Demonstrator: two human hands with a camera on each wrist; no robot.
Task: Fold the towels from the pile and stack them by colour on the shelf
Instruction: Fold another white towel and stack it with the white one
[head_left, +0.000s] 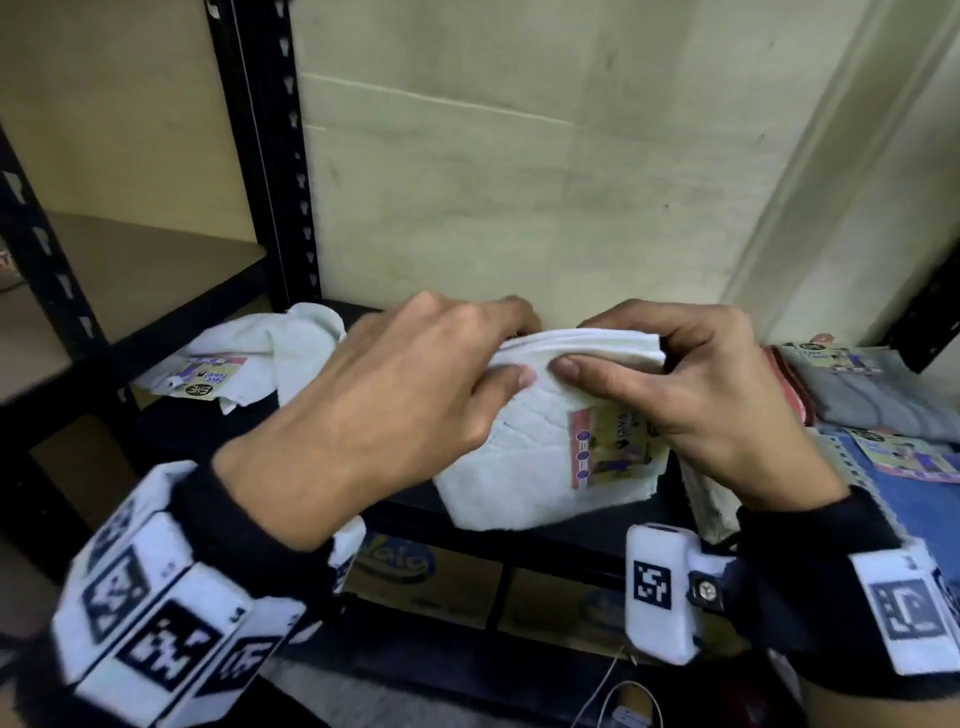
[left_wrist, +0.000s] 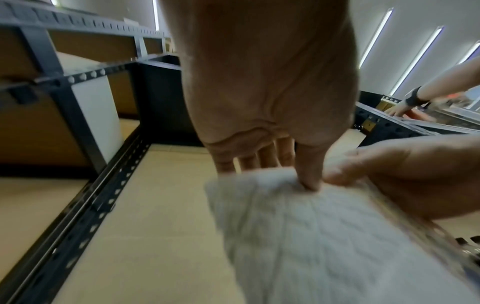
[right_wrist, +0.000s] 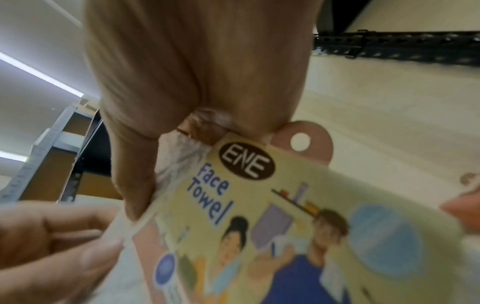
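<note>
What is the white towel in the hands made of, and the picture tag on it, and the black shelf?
White towel: looks like soft woven cloth, maybe cotton, with a fuzzy ribbed surface that bends where the left hand and right hand pinch it.
Tag: printed card, smooth and flat, with a punched hole.
Shelf frame: probably painted metal, matt black with slots.

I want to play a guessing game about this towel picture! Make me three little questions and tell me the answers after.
1. True or false: both hands pinch the top edge of the folded white towel.
2. Which words are printed on the card label? A) Bath Mat B) Face Towel C) Hand Soap
3. Fill in: the crumpled white towel lies to the ____ of the left hand.

Key: 1 true, the right hand helps too; 2 B; 3 left.
</note>
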